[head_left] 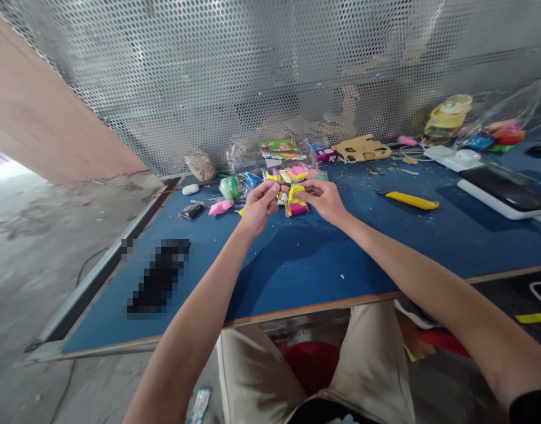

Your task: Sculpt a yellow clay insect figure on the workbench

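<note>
Above the blue table (305, 259), my left hand (260, 206) is closed, thumb against forefinger; what it pinches, if anything, is too small to make out. Close to its right, my right hand (322, 198) grips a yellow soft piece (295, 193) between thumb and fingers. A magenta packet (298, 209) lies just beneath that piece. Behind both hands are small yellow, pink and peach pieces (292, 175) in clear wrap. A green lump (230, 188) in plastic, a pink packet (221, 206) and a black packet (191, 210) lie left of my left hand.
A yellow cutter knife (411, 200) lies to the right, near a white power bank and dark phone (504, 188). A white case (191, 189) and a pixelated dark object (159, 277) are at left. Perforated metal (252, 70) stands behind; a yellow-wrapped jar (447, 121) is back right.
</note>
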